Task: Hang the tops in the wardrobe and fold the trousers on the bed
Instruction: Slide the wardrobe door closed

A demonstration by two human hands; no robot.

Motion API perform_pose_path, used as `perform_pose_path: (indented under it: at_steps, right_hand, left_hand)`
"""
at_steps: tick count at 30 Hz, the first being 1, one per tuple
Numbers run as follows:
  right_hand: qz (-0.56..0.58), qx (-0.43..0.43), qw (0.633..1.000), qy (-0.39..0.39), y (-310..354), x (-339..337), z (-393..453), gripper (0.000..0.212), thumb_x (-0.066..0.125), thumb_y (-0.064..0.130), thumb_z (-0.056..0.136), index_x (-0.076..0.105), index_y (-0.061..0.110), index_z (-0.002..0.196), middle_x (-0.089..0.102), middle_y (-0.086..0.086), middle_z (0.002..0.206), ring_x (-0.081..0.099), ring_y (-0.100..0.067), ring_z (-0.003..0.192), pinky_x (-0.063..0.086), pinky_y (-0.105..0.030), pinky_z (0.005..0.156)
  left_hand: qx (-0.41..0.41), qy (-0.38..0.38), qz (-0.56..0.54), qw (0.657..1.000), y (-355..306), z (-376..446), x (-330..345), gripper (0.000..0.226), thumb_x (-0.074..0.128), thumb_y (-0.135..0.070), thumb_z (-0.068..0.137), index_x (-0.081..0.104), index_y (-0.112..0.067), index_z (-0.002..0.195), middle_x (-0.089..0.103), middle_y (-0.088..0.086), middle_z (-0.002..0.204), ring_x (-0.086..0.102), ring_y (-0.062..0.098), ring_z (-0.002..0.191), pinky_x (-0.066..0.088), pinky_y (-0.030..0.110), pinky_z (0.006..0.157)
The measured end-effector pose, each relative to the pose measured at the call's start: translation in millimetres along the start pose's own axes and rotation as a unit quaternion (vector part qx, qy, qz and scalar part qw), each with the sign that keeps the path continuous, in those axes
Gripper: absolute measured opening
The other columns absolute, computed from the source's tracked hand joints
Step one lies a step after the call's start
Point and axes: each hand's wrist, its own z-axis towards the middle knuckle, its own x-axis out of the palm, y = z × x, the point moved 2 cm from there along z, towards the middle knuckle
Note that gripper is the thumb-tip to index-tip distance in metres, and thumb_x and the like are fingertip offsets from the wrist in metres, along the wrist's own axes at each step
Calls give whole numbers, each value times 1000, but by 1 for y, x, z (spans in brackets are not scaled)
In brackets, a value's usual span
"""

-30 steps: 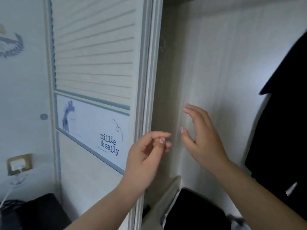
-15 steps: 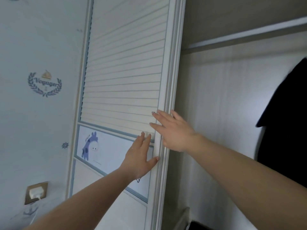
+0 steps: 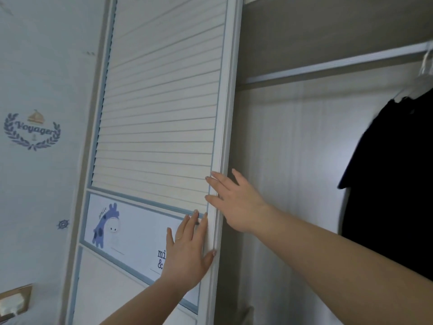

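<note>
Left hand [image 3: 187, 252] and right hand [image 3: 236, 202], fingers flat, press the white slatted sliding wardrobe door [image 3: 161, 109]; black top [image 3: 396, 174] hangs inside (soft, light; take by hanger shoulders).

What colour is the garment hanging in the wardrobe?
Black, or very dark; the garment shows in the head view.

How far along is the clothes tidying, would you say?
One dark top already hangs on a hanger from the wardrobe rail. Right now the left hand and right hand lie flat against the sliding door. No trousers or bed are in view, so the folding can't be judged.
</note>
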Motion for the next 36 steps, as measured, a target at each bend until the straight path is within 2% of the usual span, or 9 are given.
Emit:
perform_pose_path:
  at_steps: [3,5,8,12,15,19,23,27,36]
  right_hand:
    - [11,5,1000,-2,-4,1,-11,62,53,27,92,26,25,147,-6,-12,160,-13,-30,146,-3,-57,113]
    - [25,10,1000,-3,-7,0,-20,60,51,26,91,28,24,146,-6,-12,160,-14,-29,146,-1,-58,113]
    - [33,9,999,-4,-16,-3,-38,56,49,24,91,29,21,144,-6,-13,159,-15,-29,145,1,-58,113]
    - [50,8,999,4,-29,-9,-65,56,44,21,92,27,19,146,-8,-13,159,-15,-27,146,0,-57,114]
    - [53,15,998,25,-39,-15,-87,57,38,24,94,22,20,148,-12,-12,159,-17,-26,146,0,-57,114]
    - [40,18,997,58,-53,-20,-119,58,34,28,96,15,22,151,-17,-10,158,-22,-26,144,-3,-57,114]
    - [34,25,997,72,-69,-23,-153,61,36,33,97,11,22,151,-20,-10,157,-25,-26,143,0,-59,113]
    - [20,36,995,86,-86,-25,-190,61,36,34,97,9,23,151,-24,-10,156,-27,-26,142,0,-59,112]
    - [-12,38,991,127,-118,-49,-272,61,28,41,99,3,22,152,-24,-11,156,-26,-28,142,-2,-61,112]
  left_hand:
    - [26,-21,2,999,-14,-7,-4,81,64,-62,76,42,-23,144,39,5,151,40,31,137,21,56,104]
    - [34,-49,12,998,-25,-10,-3,74,67,-58,73,55,-18,134,52,9,141,52,33,126,33,56,98]
    - [41,-52,8,998,-41,-16,-2,68,48,-56,80,52,-16,135,49,10,143,47,31,131,33,55,100]
    - [45,-64,-40,996,-66,-23,-5,70,44,-52,79,48,-15,138,46,12,145,30,26,134,35,56,99]
    - [49,-82,-80,992,-90,-29,-12,65,39,-49,84,42,-15,139,47,13,144,32,28,134,39,58,96]
    - [36,-59,-80,994,-122,-44,-19,67,11,-57,93,41,-17,138,49,13,142,48,34,130,40,57,95]
    - [44,-43,-64,996,-157,-54,-26,69,14,-64,91,42,-19,137,51,13,141,51,36,126,33,58,103]
    - [80,-51,-76,993,-188,-66,-37,68,18,-66,90,40,-21,136,51,12,141,48,34,129,10,48,112]
    - [146,-78,-115,979,-263,-95,-49,67,24,-62,93,37,-18,142,44,15,144,29,29,138,16,52,112]
